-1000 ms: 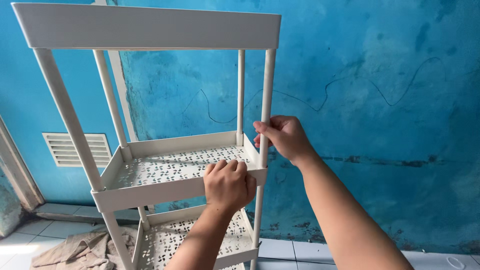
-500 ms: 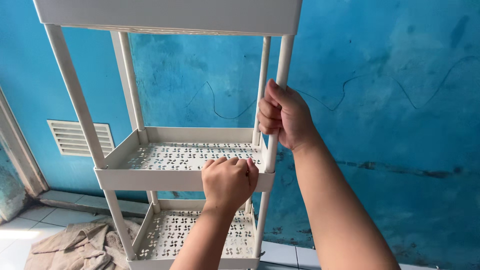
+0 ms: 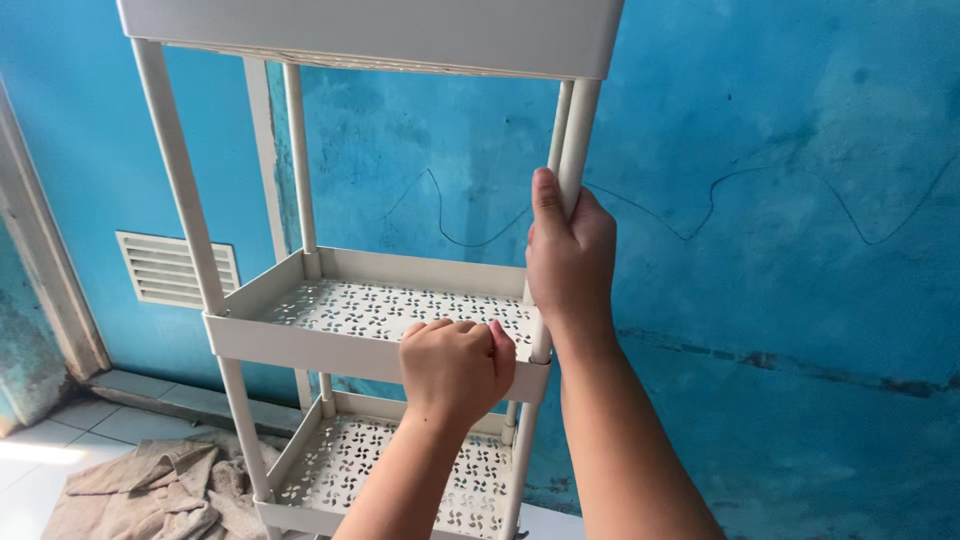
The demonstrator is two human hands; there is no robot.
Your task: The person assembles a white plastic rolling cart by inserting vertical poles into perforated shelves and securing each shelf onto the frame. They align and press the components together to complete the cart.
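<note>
Steadying and seating a tall cream plastic three-tier shelf rack, by the look of it. Right hand wrapped around the front right upright post, fingers closed on it, just above the middle tray. Left hand balled into a fist, fingers curled tight, resting on the front rim of the perforated middle tray near that corner. Next move probably calls for firm downward pressure while keeping the post straight. Standing on pale floor tiles against a rough blue wall; white vent grille low left, crumpled beige cloth beside the base.
</note>
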